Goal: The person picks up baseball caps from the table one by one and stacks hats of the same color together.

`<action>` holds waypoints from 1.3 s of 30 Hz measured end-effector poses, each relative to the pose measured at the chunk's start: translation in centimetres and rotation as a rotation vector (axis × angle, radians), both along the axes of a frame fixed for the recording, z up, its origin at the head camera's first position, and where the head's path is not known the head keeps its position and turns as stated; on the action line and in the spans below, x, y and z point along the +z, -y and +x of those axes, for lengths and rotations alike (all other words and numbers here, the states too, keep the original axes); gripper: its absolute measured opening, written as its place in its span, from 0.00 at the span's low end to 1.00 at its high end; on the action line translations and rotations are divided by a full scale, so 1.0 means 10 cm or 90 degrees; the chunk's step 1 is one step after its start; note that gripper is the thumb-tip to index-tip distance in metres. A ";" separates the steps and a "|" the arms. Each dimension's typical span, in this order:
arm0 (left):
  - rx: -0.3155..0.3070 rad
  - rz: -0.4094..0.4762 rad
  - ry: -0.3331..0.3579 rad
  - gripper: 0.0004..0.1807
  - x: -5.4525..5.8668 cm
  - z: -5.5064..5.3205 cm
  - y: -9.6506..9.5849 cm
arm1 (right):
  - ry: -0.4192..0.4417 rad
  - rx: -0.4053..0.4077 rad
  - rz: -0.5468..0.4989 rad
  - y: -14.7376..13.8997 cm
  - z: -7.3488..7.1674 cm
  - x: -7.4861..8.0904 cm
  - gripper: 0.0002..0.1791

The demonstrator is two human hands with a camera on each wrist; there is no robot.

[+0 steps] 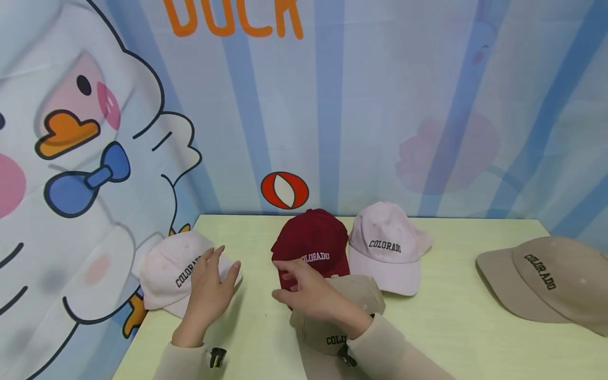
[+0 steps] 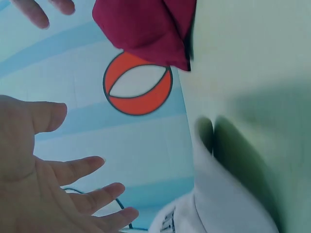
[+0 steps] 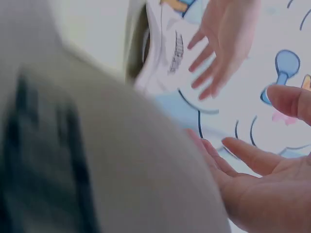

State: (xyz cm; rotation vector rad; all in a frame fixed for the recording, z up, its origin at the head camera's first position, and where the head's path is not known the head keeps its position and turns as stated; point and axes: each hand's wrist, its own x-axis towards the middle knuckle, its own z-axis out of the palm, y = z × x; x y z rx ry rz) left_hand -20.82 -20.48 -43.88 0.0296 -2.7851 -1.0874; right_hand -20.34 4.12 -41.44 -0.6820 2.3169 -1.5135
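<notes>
Over the pale pink cap (image 1: 166, 264) at the table's left, my left hand (image 1: 211, 287) hangs with fingers spread, holding nothing. In the left wrist view its fingers (image 2: 85, 201) stand apart from that cap's brim (image 2: 233, 194). My right hand (image 1: 309, 293) is above the dark red cap (image 1: 311, 237) and a beige cap (image 1: 328, 332), fingers extended and holding nothing. It hides part of both caps. The beige cap looms large and blurred in the right wrist view, beside the right hand (image 3: 262, 189).
A second pale pink cap (image 1: 385, 248) stands right of the dark red one. A tan cap (image 1: 560, 279) lies at the table's right end. Behind the pale yellow table (image 1: 446, 338) hangs a cloth backdrop (image 1: 361, 105) with a cartoon duck.
</notes>
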 end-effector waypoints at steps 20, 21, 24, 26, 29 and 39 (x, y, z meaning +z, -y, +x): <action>0.129 -0.016 -0.123 0.33 -0.02 0.09 0.41 | 0.291 -0.080 -0.261 0.87 0.24 -0.53 0.41; 0.141 -0.012 -0.117 0.33 -0.01 0.09 0.45 | 0.304 -0.080 -0.276 0.90 0.24 -0.56 0.41; 0.176 0.003 -0.079 0.37 -0.02 0.09 0.55 | 0.334 -0.080 -0.307 0.97 0.24 -0.62 0.42; 0.199 0.015 -0.054 0.39 -0.02 0.09 0.62 | 0.348 -0.082 -0.319 1.00 0.24 -0.65 0.43; 0.228 0.033 -0.027 0.43 -0.05 0.08 0.71 | 0.364 -0.085 -0.330 1.05 0.23 -0.69 0.44; 0.278 0.042 0.043 0.48 -0.15 0.01 0.89 | 0.376 -0.085 -0.339 1.19 0.26 -0.75 0.44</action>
